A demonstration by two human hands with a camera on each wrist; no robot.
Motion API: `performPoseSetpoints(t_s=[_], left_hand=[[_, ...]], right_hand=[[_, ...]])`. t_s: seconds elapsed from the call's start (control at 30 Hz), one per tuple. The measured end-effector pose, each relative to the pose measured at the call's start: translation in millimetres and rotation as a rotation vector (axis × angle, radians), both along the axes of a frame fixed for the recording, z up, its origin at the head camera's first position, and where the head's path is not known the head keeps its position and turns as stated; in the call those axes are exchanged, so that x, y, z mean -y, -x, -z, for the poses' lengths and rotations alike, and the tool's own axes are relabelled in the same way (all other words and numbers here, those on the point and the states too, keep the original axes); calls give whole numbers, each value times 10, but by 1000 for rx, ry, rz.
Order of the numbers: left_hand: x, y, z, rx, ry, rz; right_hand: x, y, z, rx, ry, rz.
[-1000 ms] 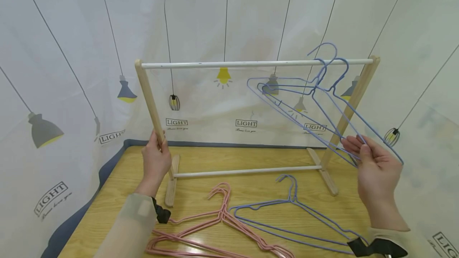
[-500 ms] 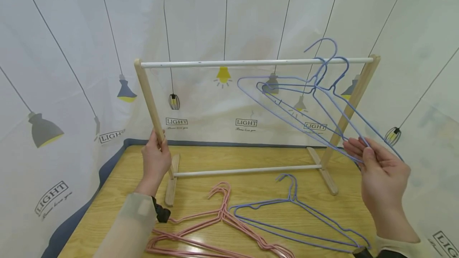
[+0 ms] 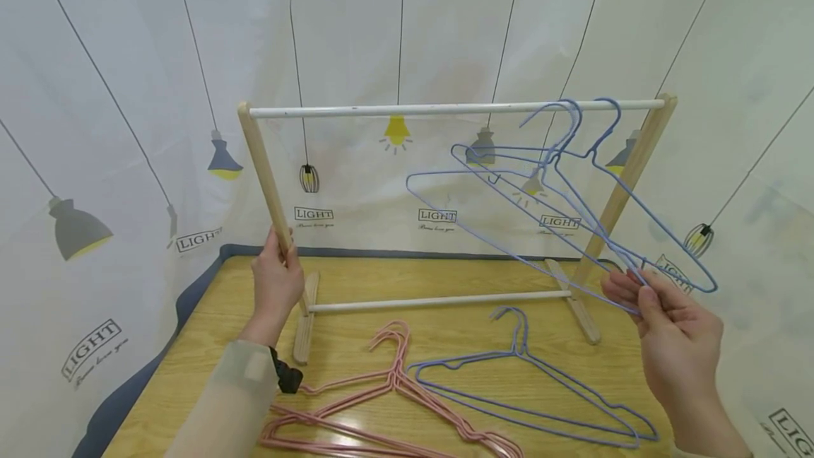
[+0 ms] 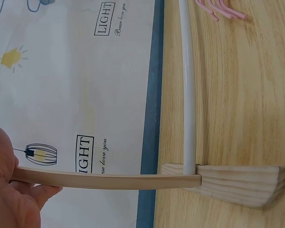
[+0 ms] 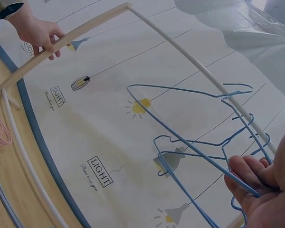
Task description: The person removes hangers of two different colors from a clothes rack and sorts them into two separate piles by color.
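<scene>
My left hand (image 3: 278, 285) grips the left wooden post (image 3: 262, 172) of a small garment rack; the left wrist view shows this grip too. My right hand (image 3: 677, 331) pinches a blue wire clothes hanger (image 5: 173, 133) by its lower right corner. The held hanger's hook points left, by the rack's white top rail (image 3: 407, 111); whether hook and rail touch I cannot tell. Other blue hangers (image 3: 668, 232) hang on that rail near its right end, just behind and right of the held one.
Several pink hangers (image 3: 400, 380) lie overlapping on the wooden table (image 3: 210, 345), before the rack. To their right lie blue hangers (image 3: 518, 352). A white lower bar (image 3: 439, 302) joins the rack's feet. Behind stands a cloth backdrop (image 3: 356, 34) printed with lamps.
The held hanger's hook has come down from above the top rail to about rail height, and its left corner has swung left and lower. The left hand stays on the post.
</scene>
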State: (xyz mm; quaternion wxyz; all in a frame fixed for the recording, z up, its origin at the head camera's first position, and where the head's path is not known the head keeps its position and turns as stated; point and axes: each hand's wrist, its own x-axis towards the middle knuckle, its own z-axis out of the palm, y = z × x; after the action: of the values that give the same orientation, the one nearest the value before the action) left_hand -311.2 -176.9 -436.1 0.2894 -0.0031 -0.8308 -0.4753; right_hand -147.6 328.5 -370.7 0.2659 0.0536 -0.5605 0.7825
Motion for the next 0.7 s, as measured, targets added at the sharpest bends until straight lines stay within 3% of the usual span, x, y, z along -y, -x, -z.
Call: performPoseSetpoints(t_s=[0.17,0.3,0.7], left_hand=[[-2,-7,-10,14,-3,-3],[-5,-6,-8,16,-2,-3],[-10,-4,-11,5,3,-8]], right_hand=[[-68,-52,158,9,17,-109],[-139,-104,304,41,-43,-158],[-362,-273,619,254,-193,-282]])
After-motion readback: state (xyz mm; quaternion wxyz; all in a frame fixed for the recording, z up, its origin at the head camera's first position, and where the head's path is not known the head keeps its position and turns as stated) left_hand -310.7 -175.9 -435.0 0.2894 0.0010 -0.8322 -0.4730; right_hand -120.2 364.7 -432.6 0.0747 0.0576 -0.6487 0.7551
